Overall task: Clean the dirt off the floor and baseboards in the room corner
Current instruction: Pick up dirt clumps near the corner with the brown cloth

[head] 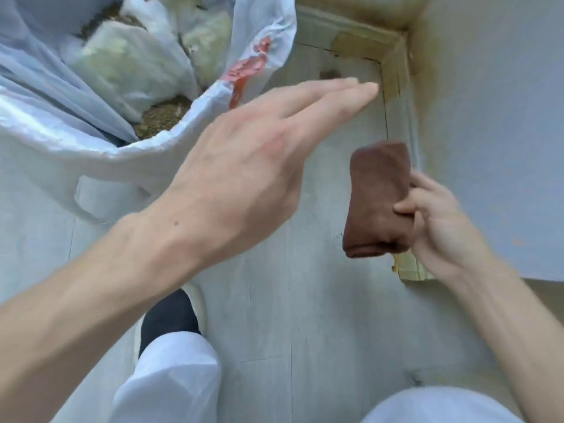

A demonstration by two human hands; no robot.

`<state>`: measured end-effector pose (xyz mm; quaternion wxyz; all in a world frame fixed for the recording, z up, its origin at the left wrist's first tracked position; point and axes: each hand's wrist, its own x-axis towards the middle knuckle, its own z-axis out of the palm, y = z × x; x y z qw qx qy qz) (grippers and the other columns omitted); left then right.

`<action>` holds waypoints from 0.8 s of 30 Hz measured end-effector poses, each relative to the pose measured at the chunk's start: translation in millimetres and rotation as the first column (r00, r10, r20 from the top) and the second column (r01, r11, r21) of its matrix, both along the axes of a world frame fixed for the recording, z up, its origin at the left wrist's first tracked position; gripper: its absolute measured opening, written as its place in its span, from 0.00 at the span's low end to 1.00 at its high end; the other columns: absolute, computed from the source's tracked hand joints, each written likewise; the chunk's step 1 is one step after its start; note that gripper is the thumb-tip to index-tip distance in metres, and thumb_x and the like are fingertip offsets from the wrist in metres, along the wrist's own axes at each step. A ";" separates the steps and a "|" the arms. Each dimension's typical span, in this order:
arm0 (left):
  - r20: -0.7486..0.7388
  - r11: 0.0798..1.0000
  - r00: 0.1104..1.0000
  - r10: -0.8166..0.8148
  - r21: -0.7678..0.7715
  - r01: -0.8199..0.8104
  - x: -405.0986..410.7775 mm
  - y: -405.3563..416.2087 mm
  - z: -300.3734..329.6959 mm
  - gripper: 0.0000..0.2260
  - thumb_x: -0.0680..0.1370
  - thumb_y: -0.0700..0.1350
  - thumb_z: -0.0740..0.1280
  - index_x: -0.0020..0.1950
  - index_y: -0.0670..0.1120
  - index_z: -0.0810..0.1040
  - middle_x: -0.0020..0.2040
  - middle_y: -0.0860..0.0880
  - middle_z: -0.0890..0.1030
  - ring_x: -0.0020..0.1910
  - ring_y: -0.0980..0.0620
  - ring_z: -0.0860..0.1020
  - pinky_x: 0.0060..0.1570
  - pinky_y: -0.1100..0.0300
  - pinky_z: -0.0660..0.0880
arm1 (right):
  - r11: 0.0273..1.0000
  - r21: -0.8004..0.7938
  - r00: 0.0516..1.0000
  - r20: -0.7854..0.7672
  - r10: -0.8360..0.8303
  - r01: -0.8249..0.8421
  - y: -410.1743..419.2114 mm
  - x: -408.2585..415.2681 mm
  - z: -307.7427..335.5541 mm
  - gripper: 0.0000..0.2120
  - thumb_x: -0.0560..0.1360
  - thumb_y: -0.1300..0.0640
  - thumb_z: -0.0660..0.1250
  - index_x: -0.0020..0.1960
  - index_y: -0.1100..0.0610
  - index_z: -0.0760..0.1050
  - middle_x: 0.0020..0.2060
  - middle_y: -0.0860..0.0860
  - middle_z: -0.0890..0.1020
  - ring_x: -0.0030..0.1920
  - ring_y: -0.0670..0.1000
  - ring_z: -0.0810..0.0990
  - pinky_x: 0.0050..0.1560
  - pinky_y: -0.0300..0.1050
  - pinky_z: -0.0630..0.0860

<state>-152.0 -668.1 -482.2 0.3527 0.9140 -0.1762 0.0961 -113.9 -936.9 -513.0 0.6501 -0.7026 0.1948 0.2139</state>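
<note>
My right hand [436, 221] grips a folded brown cloth [377, 199] by its right edge, holding it above the pale floor [305, 300] close to the right wall. My left hand [259, 154] hovers in mid air with straight fingers pointing toward the room corner, holding nothing. The baseboards [393, 62] meet in the corner at the top right. They look yellowed and stained there, and the walls above them carry a brownish tint. A small dark spot [328, 74] lies on the floor near the corner.
A large white plastic bag [128, 154] with red print stands open at the top left, filled with smaller bags and brown debris. My leg in white trousers and a dark-socked foot in a slipper [171, 319] are at the bottom. The grey-blue wall [494, 132] rises at right.
</note>
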 end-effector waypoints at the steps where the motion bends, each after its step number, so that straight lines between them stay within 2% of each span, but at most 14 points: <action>1: -0.048 1.000 0.999 -0.024 -0.012 0.024 -0.3 -6.1 -12.6 0.37 0.70 0.31 0.52 0.79 0.50 0.70 0.76 0.53 0.72 0.74 0.51 0.72 0.66 0.49 0.75 | 0.995 -0.052 0.993 -0.079 -0.084 0.080 -23.2 -25.4 -24.5 0.28 0.73 0.75 0.56 0.68 0.58 0.76 0.60 0.62 0.83 0.52 0.56 0.84 0.47 0.47 0.80; 4: -0.236 0.997 0.969 -0.069 0.001 0.071 -2.4 -14.0 -61.8 0.36 0.70 0.34 0.53 0.78 0.50 0.70 0.75 0.53 0.73 0.73 0.52 0.72 0.70 0.55 0.72 | 0.936 -0.218 0.906 -0.265 -0.329 0.276 -67.7 -104.1 -83.7 0.32 0.76 0.75 0.62 0.75 0.54 0.70 0.60 0.56 0.84 0.51 0.55 0.85 0.41 0.46 0.81; 7: -0.408 0.998 0.911 -0.060 -0.007 0.063 -3.1 -13.6 -112.0 0.36 0.70 0.35 0.53 0.79 0.49 0.68 0.77 0.50 0.72 0.76 0.52 0.69 0.74 0.63 0.64 | 0.825 -0.308 0.768 -0.313 -0.559 0.475 -77.2 -161.8 -121.3 0.35 0.76 0.77 0.63 0.78 0.55 0.64 0.62 0.57 0.82 0.62 0.61 0.81 0.49 0.53 0.80; 8: -0.453 0.998 0.890 -0.053 -0.011 0.054 -2.1 -11.8 -125.2 0.36 0.71 0.35 0.54 0.80 0.50 0.67 0.78 0.51 0.70 0.77 0.53 0.67 0.76 0.63 0.61 | 0.791 -0.321 0.738 -0.294 -0.607 0.521 -73.2 -168.7 -130.3 0.35 0.76 0.78 0.63 0.78 0.55 0.64 0.64 0.58 0.81 0.64 0.61 0.80 0.53 0.55 0.80; 10: -0.529 0.999 0.847 -0.051 -0.034 0.039 3.3 -6.7 -147.6 0.37 0.74 0.32 0.56 0.83 0.52 0.61 0.81 0.53 0.64 0.80 0.57 0.61 0.78 0.62 0.58 | 0.747 -0.343 0.717 -0.238 -0.656 0.570 -59.6 -162.5 -144.5 0.35 0.76 0.79 0.63 0.77 0.54 0.65 0.60 0.56 0.81 0.59 0.56 0.81 0.57 0.56 0.78; 12: -0.559 0.998 0.828 -0.054 -0.051 0.031 12.4 -1.1 -164.3 0.40 0.75 0.29 0.57 0.84 0.55 0.54 0.83 0.54 0.58 0.81 0.60 0.56 0.78 0.66 0.53 | 0.728 -0.314 0.710 -0.193 -0.678 0.610 -45.0 -138.9 -155.0 0.34 0.76 0.77 0.64 0.77 0.53 0.66 0.53 0.51 0.82 0.52 0.50 0.81 0.58 0.54 0.78; 14: -0.566 0.999 0.825 -0.008 -0.042 -0.019 28.5 6.1 -177.3 0.42 0.76 0.29 0.57 0.84 0.57 0.48 0.84 0.54 0.52 0.82 0.60 0.52 0.77 0.68 0.49 | 0.710 -0.261 0.698 -0.154 -0.699 0.654 -31.3 -103.8 -163.8 0.33 0.77 0.76 0.65 0.76 0.53 0.67 0.52 0.49 0.82 0.51 0.48 0.82 0.57 0.53 0.79; 16: -0.569 0.992 0.817 0.088 -0.027 -0.126 44.6 11.3 -184.7 0.43 0.76 0.29 0.58 0.84 0.57 0.45 0.85 0.53 0.48 0.82 0.58 0.48 0.78 0.65 0.47 | 0.702 -0.228 0.700 -0.104 -0.707 0.675 -19.1 -61.4 -171.4 0.32 0.77 0.75 0.65 0.76 0.53 0.67 0.53 0.50 0.82 0.51 0.49 0.82 0.57 0.52 0.80; 20: -0.552 0.967 0.811 0.196 -0.030 -0.254 63.8 18.9 -193.3 0.44 0.76 0.30 0.60 0.84 0.54 0.42 0.85 0.53 0.45 0.82 0.58 0.44 0.82 0.55 0.46 | 0.749 -0.160 0.758 -0.001 -0.652 0.643 20.9 43.2 -190.6 0.30 0.77 0.72 0.65 0.76 0.54 0.67 0.60 0.53 0.81 0.59 0.54 0.82 0.66 0.60 0.78; 22: -0.539 0.951 0.807 0.243 -0.031 -0.307 76.8 30.5 -196.1 0.44 0.75 0.30 0.59 0.84 0.54 0.42 0.85 0.51 0.45 0.83 0.58 0.44 0.82 0.54 0.47 | 0.804 -0.128 0.813 0.047 -0.580 0.581 49.4 102.8 -198.1 0.30 0.76 0.71 0.66 0.76 0.54 0.67 0.62 0.56 0.81 0.61 0.56 0.82 0.65 0.61 0.78; 24: -0.533 0.922 0.784 0.318 -0.020 -0.387 95.2 50.9 -197.0 0.44 0.75 0.29 0.58 0.84 0.54 0.43 0.85 0.50 0.46 0.83 0.56 0.45 0.81 0.58 0.46 | 0.823 -0.100 0.828 0.052 -0.558 0.560 74.8 158.0 -198.5 0.30 0.75 0.71 0.66 0.76 0.55 0.69 0.63 0.57 0.81 0.59 0.57 0.83 0.63 0.60 0.80</action>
